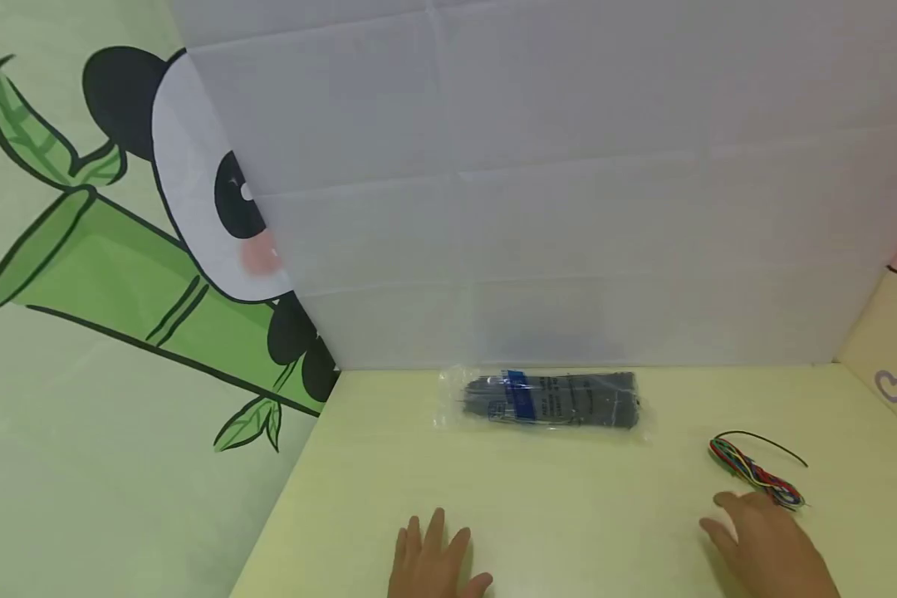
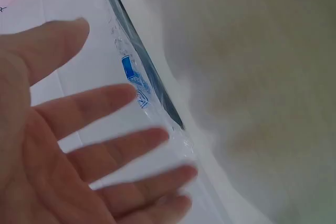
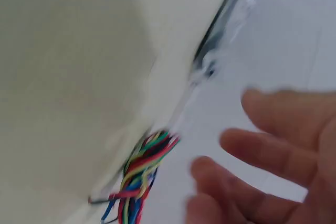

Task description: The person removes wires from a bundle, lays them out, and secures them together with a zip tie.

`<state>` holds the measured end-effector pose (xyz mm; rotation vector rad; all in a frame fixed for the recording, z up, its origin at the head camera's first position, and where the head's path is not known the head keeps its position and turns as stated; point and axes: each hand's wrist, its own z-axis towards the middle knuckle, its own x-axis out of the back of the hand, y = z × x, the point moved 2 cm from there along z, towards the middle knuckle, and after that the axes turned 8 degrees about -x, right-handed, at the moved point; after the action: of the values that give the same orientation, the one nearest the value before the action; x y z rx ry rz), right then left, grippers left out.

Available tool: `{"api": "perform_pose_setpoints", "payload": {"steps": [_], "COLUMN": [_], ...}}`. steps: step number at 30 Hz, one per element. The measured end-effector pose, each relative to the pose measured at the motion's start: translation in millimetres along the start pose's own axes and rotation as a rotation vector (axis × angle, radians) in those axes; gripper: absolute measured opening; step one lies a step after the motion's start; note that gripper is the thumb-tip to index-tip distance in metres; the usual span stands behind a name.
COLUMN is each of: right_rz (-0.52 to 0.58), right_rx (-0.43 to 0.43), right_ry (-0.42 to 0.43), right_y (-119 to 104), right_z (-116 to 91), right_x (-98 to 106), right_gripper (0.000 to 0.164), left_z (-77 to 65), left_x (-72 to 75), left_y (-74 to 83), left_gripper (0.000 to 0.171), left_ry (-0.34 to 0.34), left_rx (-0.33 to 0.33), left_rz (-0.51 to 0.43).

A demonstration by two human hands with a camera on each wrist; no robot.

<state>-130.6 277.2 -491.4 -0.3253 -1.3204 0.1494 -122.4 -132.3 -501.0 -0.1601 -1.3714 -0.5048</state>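
My left hand [image 1: 429, 565] is over the near part of the table, fingers spread, holding nothing. In the left wrist view its palm and fingers [image 2: 105, 156] show, apart from everything else. Near the right side my right hand [image 1: 773, 544] sits just in front of a bundle of coloured wires [image 1: 755, 473], its fingers loosely bent and holding nothing. The bundle is red, yellow, green and blue, with one dark end sticking out. Toward the back lies a clear plastic bag of dark grey cable ties [image 1: 583, 400] with a blue label, touched by neither hand.
The pale yellow table [image 1: 568, 490] meets a white sheet [image 1: 568, 208] along its back edge. At the left hangs a green cloth [image 1: 105, 465] printed with a panda and bamboo. A purple heart [image 1: 894, 386] marks the right side panel.
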Motion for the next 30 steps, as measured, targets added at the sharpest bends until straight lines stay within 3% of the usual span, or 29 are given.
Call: {"api": "perform_pose_setpoints", "payload": {"steps": [2, 4, 8, 12, 20, 24, 30], "right_rz": [0.002, 0.002, -0.026, -0.056, -0.102, -0.135, -0.123], "right_rx": [-0.028, -0.043, -0.076, -0.118, -0.110, -0.029, 0.213], "right_ry": [0.014, 0.042, -0.016, -0.119, -0.165, -0.201, -0.138], "right_y": [11.5, 24.4, 44.9, 56.3, 58.8, 51.0, 16.5], "right_z": [19.5, 36.2, 56.2, 62.3, 65.7, 63.7, 48.0], "right_x": [12.1, 19.2, 18.4, 10.0, 6.3, 3.0, -8.2], "right_gripper": [0.023, 0.019, 0.021, 0.028, 0.012, 0.014, 0.024], "left_z": [3.2, 6.2, 9.2, 9.6, 11.3, 12.1, 24.9], "left_x": [-0.2, 1.1, 5.3, 8.2, 8.6, 6.9, 6.1], "left_y": [0.7, 1.3, 2.5, 5.2, 10.4, 12.4, 15.4], "left_gripper": [0.046, 0.033, 0.024, 0.019, 0.017, 0.016, 0.006], "left_ry": [0.044, 0.066, 0.038, 0.033, 0.044, 0.044, 0.015], "left_rx": [-0.067, -0.112, -0.125, -0.127, -0.127, -0.142, -0.245], "left_rz": [0.008, 0.012, 0.002, -0.022, -0.049, -0.016, 0.053]}}
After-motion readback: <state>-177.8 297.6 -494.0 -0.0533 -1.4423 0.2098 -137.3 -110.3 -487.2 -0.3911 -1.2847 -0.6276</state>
